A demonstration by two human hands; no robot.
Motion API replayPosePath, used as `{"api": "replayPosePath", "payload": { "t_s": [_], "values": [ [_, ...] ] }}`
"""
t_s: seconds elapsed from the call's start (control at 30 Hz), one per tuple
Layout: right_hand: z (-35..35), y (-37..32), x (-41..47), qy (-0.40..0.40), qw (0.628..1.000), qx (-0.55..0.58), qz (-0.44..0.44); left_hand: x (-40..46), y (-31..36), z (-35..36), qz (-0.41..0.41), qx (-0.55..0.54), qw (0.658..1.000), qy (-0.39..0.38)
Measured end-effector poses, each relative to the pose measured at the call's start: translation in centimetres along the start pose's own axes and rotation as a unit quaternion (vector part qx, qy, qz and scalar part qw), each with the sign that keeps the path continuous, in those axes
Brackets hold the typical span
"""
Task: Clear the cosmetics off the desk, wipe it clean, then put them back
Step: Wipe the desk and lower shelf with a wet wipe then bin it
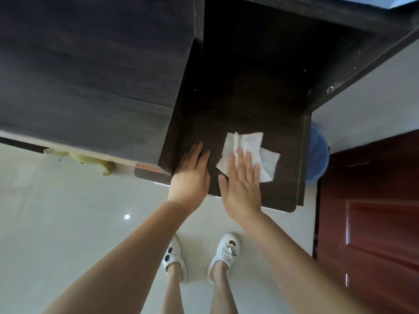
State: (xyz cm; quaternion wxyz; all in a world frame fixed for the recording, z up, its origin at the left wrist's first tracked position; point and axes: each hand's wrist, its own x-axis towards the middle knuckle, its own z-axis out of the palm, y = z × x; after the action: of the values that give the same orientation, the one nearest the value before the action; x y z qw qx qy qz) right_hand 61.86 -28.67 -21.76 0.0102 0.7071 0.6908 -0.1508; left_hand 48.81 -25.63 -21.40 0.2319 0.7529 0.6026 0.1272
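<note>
The dark wooden desk (249,91) fills the upper middle, and no cosmetics show on it. A white paper tissue (247,143) lies flat near the desk's front edge. My right hand (241,184) presses flat on the tissue's near part, fingers straight and together. My left hand (192,175) rests palm down on the desk's front left corner, beside the tall cabinet side, holding nothing.
A tall dark cabinet (90,71) stands to the left of the desk. A blue bin (317,152) sits right of the desk, by a red-brown door (371,223). A green cloth (90,159) hangs under the cabinet. White tiled floor (68,223) and my feet lie below.
</note>
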Motion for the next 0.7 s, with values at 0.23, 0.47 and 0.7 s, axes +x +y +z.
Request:
{"api": "replayPosePath", "payload": {
  "t_s": [0.23, 0.47, 0.7],
  "values": [
    [1.5, -1.9, -0.1, 0.026, 0.992, 0.017, -0.120, -10.2, -5.9, -2.5, -0.232, -0.200, 0.945, 0.112],
    [3.5, -6.7, -5.4, 0.060, 0.996, 0.055, -0.022, -6.8, -9.6, -4.2, -0.332, -0.431, 0.839, -0.014],
    [4.1, -13.1, -4.2, 0.083, 0.996, 0.014, -0.033, -7.2, -10.3, -5.1, -0.316, -0.429, 0.845, -0.042]
  ]
}}
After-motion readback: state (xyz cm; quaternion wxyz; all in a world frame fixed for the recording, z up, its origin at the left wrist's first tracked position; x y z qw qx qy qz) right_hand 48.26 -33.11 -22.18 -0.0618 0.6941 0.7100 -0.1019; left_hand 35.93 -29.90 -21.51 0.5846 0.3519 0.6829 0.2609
